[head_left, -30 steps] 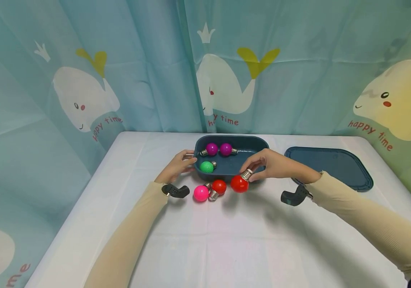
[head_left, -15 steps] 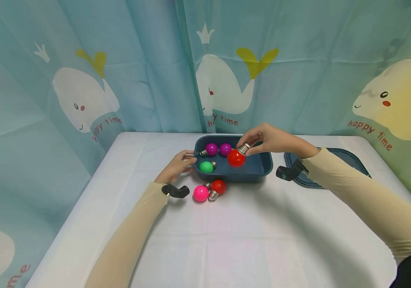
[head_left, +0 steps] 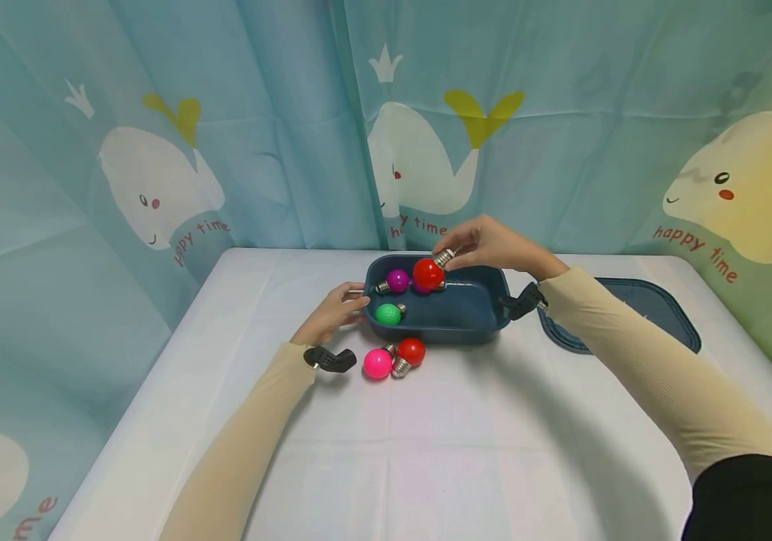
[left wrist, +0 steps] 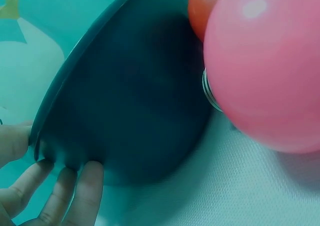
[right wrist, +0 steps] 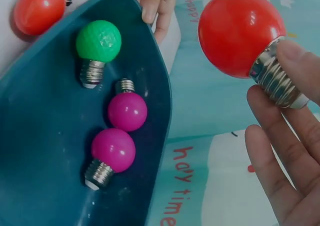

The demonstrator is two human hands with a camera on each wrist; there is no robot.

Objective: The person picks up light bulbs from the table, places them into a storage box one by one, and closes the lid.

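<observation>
My right hand (head_left: pixel 487 243) pinches a red light bulb (head_left: pixel 429 274) by its silver screw base, globe hanging down, above the back of a dark blue tub (head_left: pixel 467 330). In the right wrist view the bulb (right wrist: pixel 242 33) sits between thumb and fingertips. My left hand (head_left: pixel 333 310) grips the tub's left end; its thumb lies on the rim and its fingers (left wrist: pixel 87 191) press the outer wall. Inside the tub lie two purple bulbs (right wrist: pixel 127 112) and a green textured bulb (head_left: pixel 388 314). The held bulb partly covers one purple bulb in the head view.
A pink bulb (head_left: pixel 378 364) and another red bulb (head_left: pixel 411 351) lie on the white table (head_left: pixel 426 451) before the tub. A dark blue lid (head_left: pixel 656 300) rests at the right, partly behind the right sleeve. A whale-print curtain (head_left: pixel 305 150) hangs behind the table.
My right hand has lifted the red bulb from before the tub's front edge and carried it back and left over the tub. The left hand has stayed on the tub's end.
</observation>
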